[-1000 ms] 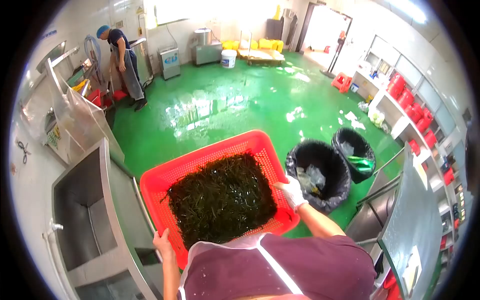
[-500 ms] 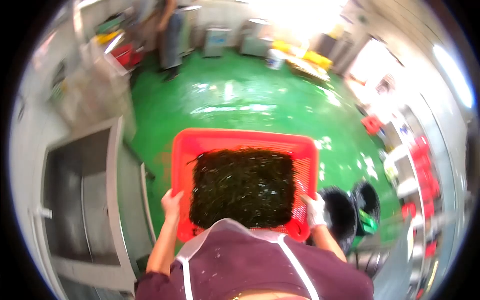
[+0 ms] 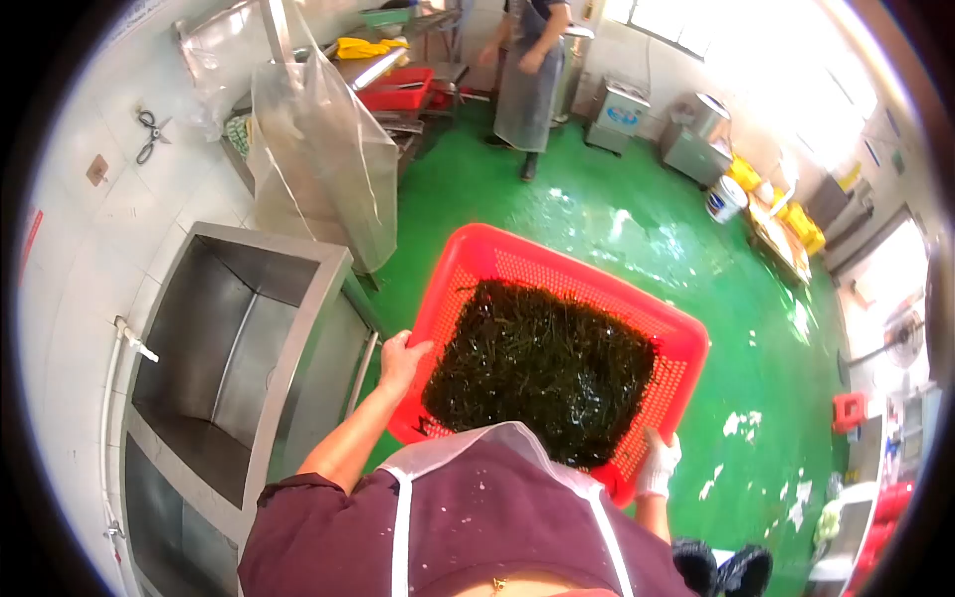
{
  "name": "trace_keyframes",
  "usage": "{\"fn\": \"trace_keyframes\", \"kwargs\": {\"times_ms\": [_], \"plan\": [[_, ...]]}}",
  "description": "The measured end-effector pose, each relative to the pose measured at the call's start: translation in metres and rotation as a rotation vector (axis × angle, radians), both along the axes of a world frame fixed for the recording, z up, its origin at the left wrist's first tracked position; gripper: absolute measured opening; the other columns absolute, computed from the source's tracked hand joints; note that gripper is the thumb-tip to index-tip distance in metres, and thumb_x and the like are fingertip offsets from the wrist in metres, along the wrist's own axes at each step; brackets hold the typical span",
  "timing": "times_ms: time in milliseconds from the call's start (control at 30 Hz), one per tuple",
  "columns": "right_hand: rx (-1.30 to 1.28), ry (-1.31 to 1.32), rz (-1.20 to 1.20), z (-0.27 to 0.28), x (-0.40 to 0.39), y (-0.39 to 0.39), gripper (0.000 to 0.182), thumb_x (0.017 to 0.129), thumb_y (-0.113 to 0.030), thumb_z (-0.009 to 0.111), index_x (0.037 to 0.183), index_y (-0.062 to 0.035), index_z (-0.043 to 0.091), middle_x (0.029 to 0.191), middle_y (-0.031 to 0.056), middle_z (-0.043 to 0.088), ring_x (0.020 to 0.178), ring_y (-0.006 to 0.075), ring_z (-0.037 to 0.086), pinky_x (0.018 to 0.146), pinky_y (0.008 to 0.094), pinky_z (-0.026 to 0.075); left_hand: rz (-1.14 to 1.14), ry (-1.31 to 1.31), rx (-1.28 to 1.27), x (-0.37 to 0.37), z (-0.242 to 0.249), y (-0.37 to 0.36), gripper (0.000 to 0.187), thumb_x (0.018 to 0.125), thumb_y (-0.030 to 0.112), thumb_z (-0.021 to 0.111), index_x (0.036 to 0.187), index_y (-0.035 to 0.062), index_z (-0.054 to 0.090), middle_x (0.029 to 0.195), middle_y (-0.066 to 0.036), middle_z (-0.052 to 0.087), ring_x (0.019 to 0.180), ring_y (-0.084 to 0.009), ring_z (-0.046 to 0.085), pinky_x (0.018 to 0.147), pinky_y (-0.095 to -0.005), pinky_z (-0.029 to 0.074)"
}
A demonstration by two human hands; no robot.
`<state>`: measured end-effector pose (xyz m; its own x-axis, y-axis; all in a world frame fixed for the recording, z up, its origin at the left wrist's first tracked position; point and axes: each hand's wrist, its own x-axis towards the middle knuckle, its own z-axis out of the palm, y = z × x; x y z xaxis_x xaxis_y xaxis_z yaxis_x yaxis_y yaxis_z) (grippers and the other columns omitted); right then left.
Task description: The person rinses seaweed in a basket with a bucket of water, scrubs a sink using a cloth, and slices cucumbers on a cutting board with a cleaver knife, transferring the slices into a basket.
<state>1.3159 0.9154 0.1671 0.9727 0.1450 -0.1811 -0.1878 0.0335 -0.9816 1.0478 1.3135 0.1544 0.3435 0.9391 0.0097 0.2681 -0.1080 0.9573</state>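
Gripping a red basket (image 3: 557, 271) from both sides: left hand (image 3: 403, 360), gloved right hand (image 3: 658, 466), forearms (image 3: 350, 432) spread.

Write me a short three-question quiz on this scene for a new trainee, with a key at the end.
1. Multiple choice: what colour are the strands heaped in the red basket?
A) Pale yellow
B) Dark green
C) White

2. True or false: the person wearing the camera has gloves on both hands.

3. Fill in the blank: a dark-handled pair of ____ is on the white tiled wall.

Key:
1. B, dark green.
2. False: the left hand is bare, and only the right hand is gloved.
3. Scissors.
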Motion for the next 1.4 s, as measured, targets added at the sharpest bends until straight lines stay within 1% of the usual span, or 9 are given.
{"fn": "trace_keyframes", "kwargs": {"times_ms": [167, 333, 433, 567, 867, 967, 1167, 1367, 1400], "plan": [[0.138, 0.023, 0.038, 0.012, 0.062, 0.105, 0.013, 0.084, -0.006, 0.068, 0.096, -0.0027, 0.064, 0.085, 0.0041, 0.066, 0.072, 0.0141, 0.059, 0.067, 0.0301, 0.049, -0.001, 0.021, -0.074, 0.057, 0.002, 0.088, 0.030, 0.077, 0.019, 0.077, 0.097, -0.0033, 0.069, 0.088, -0.011, 0.073, 0.078, -0.0149, 0.064, 0.074, -0.0327, 0.049], [-0.332, -0.145, 0.137, 0.036, 0.145, 0.193, 0.029, 0.089, -0.024, 0.067, 0.102, 0.0011, 0.064, 0.086, 0.0039, 0.064, 0.072, 0.0131, 0.053, 0.067, 0.0301, 0.044, 0.027, 0.102, -0.099, 0.137, -0.015, 0.168, 0.035, 0.074, 0.020, 0.077, 0.100, -0.0043, 0.070, 0.096, -0.020, 0.071, 0.086, -0.0272, 0.067, 0.081, -0.0384, 0.049], [-0.259, -0.026, 0.130, 0.038, 0.161, 0.213, 0.028, 0.086, -0.019, 0.072, 0.104, 0.0009, 0.064, 0.092, 0.0055, 0.064, 0.077, 0.0148, 0.053, 0.073, 0.0299, 0.044, 0.000, -0.052, -0.134, 0.141, -0.065, 0.191, 0.039, 0.073, 0.022, 0.078, 0.100, -0.0049, 0.069, 0.094, -0.022, 0.070, 0.084, -0.0299, 0.067, 0.080, -0.0401, 0.049], [-0.299, 0.004, 0.097, 0.015, 0.214, 0.243, 0.026, 0.085, -0.018, 0.074, 0.100, 0.0006, 0.066, 0.085, 0.0024, 0.062, 0.074, 0.0130, 0.052, 0.068, 0.0302, 0.044, -0.017, 0.126, -0.190, 0.189, -0.052, 0.227, 0.041, 0.073, 0.023, 0.078, 0.102, -0.0053, 0.069, 0.091, -0.022, 0.070, 0.084, -0.0288, 0.067, 0.079, -0.0396, 0.048], [-0.216, -0.030, 0.333, 0.020, 0.352, 0.361, 0.027, 0.086, -0.025, 0.071, 0.100, -0.0022, 0.066, 0.085, 0.0018, 0.061, 0.077, 0.0127, 0.051, 0.072, 0.0296, 0.043, 0.206, 0.008, -0.117, 0.274, -0.011, 0.278, 0.030, 0.075, 0.020, 0.076, 0.092, -0.0042, 0.070, 0.075, -0.012, 0.068, 0.065, -0.0179, 0.061, 0.063, -0.0343, 0.046], [-0.176, -0.028, 0.368, 0.022, 0.384, 0.397, 0.026, 0.086, -0.024, 0.071, 0.098, -0.0020, 0.066, 0.084, 0.0009, 0.061, 0.075, 0.0119, 0.050, 0.070, 0.0287, 0.043, 0.260, 0.025, -0.144, 0.284, -0.006, 0.291, 0.028, 0.079, 0.011, 0.071, 0.102, -0.0050, 0.070, 0.088, -0.009, 0.071, 0.076, -0.0145, 0.064, 0.072, -0.0310, 0.049], [-0.260, -0.112, 0.518, 0.003, 0.443, 0.483, 0.026, 0.085, -0.022, 0.070, 0.099, -0.0008, 0.067, 0.085, 0.0010, 0.063, 0.075, 0.0116, 0.050, 0.071, 0.0279, 0.043, 0.385, -0.029, -0.140, 0.293, -0.017, 0.324, 0.032, 0.080, 0.009, 0.071, 0.108, -0.0056, 0.068, 0.093, -0.009, 0.071, 0.080, -0.0144, 0.064, 0.075, -0.0309, 0.050], [-0.110, -0.043, 0.547, -0.020, 0.488, 0.590, 0.025, 0.085, -0.016, 0.071, 0.103, 0.0022, 0.068, 0.084, 0.0040, 0.067, 0.073, 0.0113, 0.056, 0.067, 0.0277, 0.045, 0.429, -0.117, -0.092, 0.319, -0.053, 0.406, 0.029, 0.078, 0.015, 0.073, 0.099, -0.0051, 0.069, 0.089, -0.014, 0.073, 0.081, -0.0184, 0.066, 0.075, -0.0340, 0.049], [-0.114, -0.028, 0.549, -0.015, 0.497, 0.611, 0.025, 0.086, -0.016, 0.071, 0.103, 0.0025, 0.068, 0.085, 0.0041, 0.067, 0.073, 0.0114, 0.056, 0.067, 0.0278, 0.046, 0.428, 0.037, -0.119, 0.326, -0.058, 0.428, 0.034, 0.080, 0.021, 0.074, 0.101, -0.0053, 0.068, 0.092, -0.018, 0.072, 0.084, -0.0247, 0.068, 0.077, -0.0361, 0.050]]}}
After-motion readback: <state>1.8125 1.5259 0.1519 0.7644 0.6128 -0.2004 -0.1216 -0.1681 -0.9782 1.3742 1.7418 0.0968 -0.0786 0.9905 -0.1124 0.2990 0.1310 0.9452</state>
